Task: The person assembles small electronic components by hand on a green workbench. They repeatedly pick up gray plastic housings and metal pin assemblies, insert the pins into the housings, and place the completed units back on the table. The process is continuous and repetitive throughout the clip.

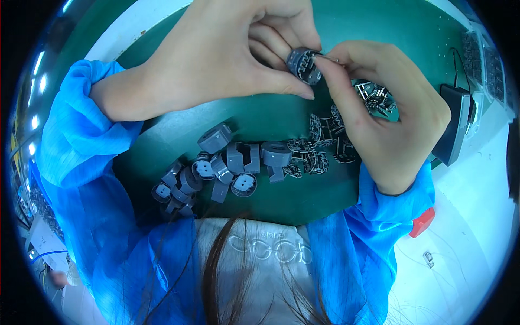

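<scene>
My left hand is closed on a small, dark grey, round plastic housing, its open side turned to the right. With thumb and forefinger my right hand pinches a thin metal piece at the mouth of that housing; the fingers hide most of the piece. Below the hands lies a heap of grey plastic housings, some showing pale round faces with small holes. Beside it, partly under my right hand, are several shiny metal contact pieces in a loose tangle.
Under everything is a green work surface. At the right edge stand a black box-shaped device with a cable and clear trays of dark parts. Further down are a red object and a small metal piece on a white surface.
</scene>
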### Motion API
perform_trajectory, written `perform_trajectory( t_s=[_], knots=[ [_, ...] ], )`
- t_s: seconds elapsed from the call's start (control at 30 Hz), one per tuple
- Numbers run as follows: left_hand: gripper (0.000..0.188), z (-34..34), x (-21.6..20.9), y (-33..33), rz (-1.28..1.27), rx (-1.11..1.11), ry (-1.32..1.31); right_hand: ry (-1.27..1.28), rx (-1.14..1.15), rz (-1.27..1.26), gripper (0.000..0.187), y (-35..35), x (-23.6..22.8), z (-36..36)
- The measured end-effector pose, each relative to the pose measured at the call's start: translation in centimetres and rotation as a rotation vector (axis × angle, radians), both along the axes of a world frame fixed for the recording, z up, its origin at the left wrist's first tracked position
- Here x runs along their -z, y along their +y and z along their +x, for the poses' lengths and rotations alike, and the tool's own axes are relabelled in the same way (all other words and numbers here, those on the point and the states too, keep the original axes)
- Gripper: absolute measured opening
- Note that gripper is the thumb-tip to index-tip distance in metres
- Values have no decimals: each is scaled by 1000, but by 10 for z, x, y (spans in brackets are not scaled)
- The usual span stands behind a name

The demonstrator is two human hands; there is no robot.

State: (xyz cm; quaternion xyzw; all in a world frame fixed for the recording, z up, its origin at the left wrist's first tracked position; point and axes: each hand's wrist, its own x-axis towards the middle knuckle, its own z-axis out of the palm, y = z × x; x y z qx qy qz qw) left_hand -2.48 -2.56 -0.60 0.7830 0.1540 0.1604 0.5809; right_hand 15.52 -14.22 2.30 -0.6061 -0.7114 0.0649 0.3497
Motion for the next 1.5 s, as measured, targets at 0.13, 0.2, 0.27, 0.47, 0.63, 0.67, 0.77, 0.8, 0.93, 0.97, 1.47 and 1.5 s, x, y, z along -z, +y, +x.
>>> perform_trajectory(
  t_s=[0.13,0.2,0.27,0.47,0.63,0.67,0.77,0.8,0.93,0.97,1.47,1.5],
  knots=[
    [30,2,-1,-2,67,6,56,-8,-26,-47,14,0,-1,3],
    [30,3,-2,-2,75,-5,74,-11,-25,-44,14,0,1,3],
    [30,5,-3,-4,53,-21,77,5,-4,-32,15,0,1,3],
    [32,6,1,-6,95,-49,42,-63,76,27,15,-5,1,-5],
    [33,3,4,-1,-6,-30,3,-70,99,40,16,-4,3,-8],
    [34,3,6,1,-9,-34,-17,-55,97,49,16,-3,5,-7],
    [31,4,1,3,-106,-10,70,-33,104,84,16,-1,7,-6],
    [35,5,2,4,-205,-17,66,-28,109,97,15,0,7,-6],
    [37,3,-9,4,-472,-48,50,93,63,55,21,7,6,-7],
    [36,4,-10,5,-478,-47,45,160,85,3,23,9,7,-9],
    [37,8,-7,2,-310,-74,-99,535,29,-184,23,2,25,-5],
    [38,9,-6,4,-316,-71,-117,549,65,-244,24,3,18,-7]
  ],
)
